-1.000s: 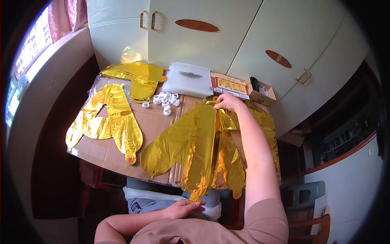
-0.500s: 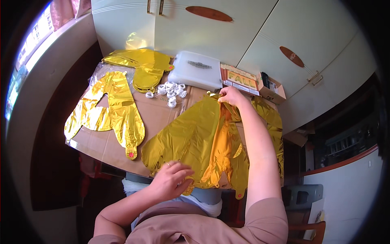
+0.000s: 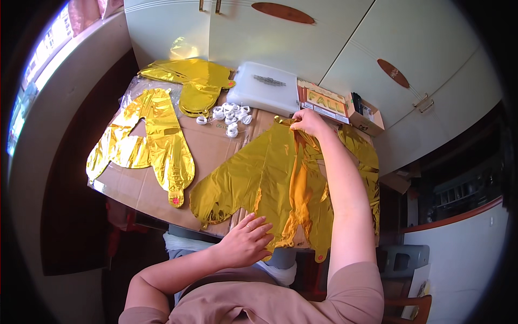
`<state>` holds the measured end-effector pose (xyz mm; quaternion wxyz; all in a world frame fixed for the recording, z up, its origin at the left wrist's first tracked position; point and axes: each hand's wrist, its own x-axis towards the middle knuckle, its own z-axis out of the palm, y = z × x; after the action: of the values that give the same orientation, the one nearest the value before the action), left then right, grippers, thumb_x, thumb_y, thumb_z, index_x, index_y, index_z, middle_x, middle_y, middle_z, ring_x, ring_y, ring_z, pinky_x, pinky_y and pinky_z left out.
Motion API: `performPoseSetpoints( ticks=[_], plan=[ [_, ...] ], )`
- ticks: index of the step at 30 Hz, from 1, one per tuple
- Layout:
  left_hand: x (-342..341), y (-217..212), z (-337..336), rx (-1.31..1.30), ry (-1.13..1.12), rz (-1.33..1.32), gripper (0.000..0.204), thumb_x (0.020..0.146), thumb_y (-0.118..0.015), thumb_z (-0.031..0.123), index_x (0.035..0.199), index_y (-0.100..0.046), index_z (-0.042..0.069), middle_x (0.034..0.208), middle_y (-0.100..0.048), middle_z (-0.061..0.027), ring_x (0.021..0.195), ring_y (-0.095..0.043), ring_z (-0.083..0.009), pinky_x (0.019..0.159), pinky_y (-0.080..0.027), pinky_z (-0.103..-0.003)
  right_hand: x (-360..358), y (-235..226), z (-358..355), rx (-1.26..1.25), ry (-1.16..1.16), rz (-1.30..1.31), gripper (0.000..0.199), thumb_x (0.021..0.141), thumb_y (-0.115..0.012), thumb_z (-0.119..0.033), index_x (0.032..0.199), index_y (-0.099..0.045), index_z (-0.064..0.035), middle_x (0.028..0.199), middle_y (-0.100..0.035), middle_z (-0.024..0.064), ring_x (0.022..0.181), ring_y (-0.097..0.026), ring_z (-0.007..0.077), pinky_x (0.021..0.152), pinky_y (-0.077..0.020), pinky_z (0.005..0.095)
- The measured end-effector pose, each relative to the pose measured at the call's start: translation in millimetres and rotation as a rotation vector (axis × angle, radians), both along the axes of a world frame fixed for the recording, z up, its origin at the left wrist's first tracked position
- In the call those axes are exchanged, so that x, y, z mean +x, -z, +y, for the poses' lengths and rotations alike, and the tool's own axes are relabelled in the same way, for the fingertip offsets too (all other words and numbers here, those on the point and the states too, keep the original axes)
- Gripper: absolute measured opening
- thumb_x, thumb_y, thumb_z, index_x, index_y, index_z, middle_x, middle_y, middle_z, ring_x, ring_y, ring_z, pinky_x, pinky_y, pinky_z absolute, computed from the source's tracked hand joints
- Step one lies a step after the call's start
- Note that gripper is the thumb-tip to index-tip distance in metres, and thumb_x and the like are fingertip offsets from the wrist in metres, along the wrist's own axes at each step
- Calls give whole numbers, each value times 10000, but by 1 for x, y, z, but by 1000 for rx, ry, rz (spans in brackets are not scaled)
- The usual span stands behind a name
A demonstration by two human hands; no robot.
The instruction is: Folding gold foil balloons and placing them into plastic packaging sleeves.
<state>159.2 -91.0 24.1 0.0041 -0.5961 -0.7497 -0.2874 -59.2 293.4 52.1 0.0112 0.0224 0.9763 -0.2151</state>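
Observation:
A flat gold foil balloon [image 3: 259, 178] lies spread across the near right part of the cardboard-covered table [image 3: 210, 146]. My right hand [image 3: 306, 122] reaches to its far top edge and pinches the foil there. At the table's near edge my left hand [image 3: 249, 240] rests flat, fingers apart, on the balloon's lower part. A second gold foil balloon [image 3: 156, 143] lies flat to the left. A third gold foil balloon [image 3: 191, 81] sits at the far left corner.
Several small white ribbon rolls [image 3: 229, 114] are grouped mid-table. Behind them stand a white plastic box [image 3: 267, 89], a flat printed package [image 3: 324, 101] and a small open carton [image 3: 366, 114]. Pale cabinet doors [image 3: 302, 38] rise behind the table.
My left hand came up from my lap onto the near edge of the gold balloon. The right hand has stayed at the balloon's far edge.

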Motion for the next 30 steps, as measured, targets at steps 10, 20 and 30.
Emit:
performPoseSetpoints(
  ticks=[10, 20, 30],
  plan=[
    [3, 4, 2, 32, 9, -45, 464, 871, -697, 397, 1174, -678, 46, 1331, -586, -161, 1314, -486, -354, 1113, -379, -501, 13, -1, -23, 310, 87, 132, 429, 729, -840, -352, 1062, -703, -119, 1092, -687, 104, 1099, -629, 298, 976, -466, 438],
    [-46, -28, -48, 277, -609, -125, 507, 716, -827, 118, 1177, -640, 19, 1286, -576, -213, 1164, -579, -404, 998, -486, -462, 69, -21, -56, 225, 57, 348, 327, 831, -764, -308, 1071, -693, -99, 1134, -634, 95, 1105, -582, 300, 1022, -423, 423],
    [-74, -43, -39, -367, -909, -137, 896, 719, -814, 390, 1445, -432, 29, 1201, -610, -199, 1070, -614, -392, 923, -482, -470, 113, -1, -85, 186, -141, 161, 397, 858, -734, -331, 1201, -686, -138, 1174, -605, 85, 1141, -557, 312, 1040, -422, 421]
  ],
)
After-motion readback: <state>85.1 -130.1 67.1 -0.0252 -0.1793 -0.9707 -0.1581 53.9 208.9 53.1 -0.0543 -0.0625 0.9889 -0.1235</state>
